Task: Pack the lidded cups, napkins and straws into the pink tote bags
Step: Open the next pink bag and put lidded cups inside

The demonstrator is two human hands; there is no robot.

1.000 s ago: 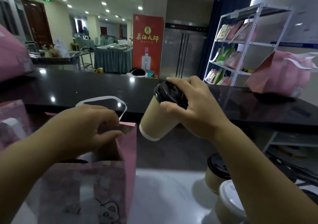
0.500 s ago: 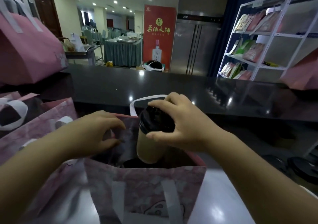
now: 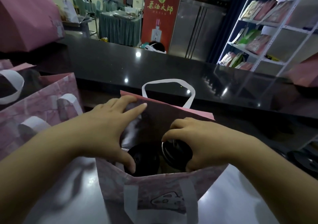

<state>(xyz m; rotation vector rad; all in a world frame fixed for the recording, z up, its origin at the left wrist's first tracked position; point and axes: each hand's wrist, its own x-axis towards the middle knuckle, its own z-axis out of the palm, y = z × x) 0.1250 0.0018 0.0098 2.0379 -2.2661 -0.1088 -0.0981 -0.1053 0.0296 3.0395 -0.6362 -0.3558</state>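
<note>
A pink tote bag (image 3: 154, 187) with white handles stands open on the white counter in front of me. My left hand (image 3: 110, 125) grips its left rim and holds the mouth wide. My right hand (image 3: 197, 141) is down inside the bag, fingers closed around the black lid of a tan cup (image 3: 177, 152). A second black-lidded cup (image 3: 143, 160) sits in the bag to its left, the two lids close together. No napkins or straws are visible.
Another pink tote bag (image 3: 39, 103) stands open at the left, and a third (image 3: 25, 17) rests on the raised black counter (image 3: 154, 69). More black-lidded cups (image 3: 304, 160) sit at the right edge. A white shelf rack (image 3: 268, 31) stands beyond.
My right hand has carried the cup from above the counter down into the bag, beside the other cup. My left hand has kept the bag's rim spread open.
</note>
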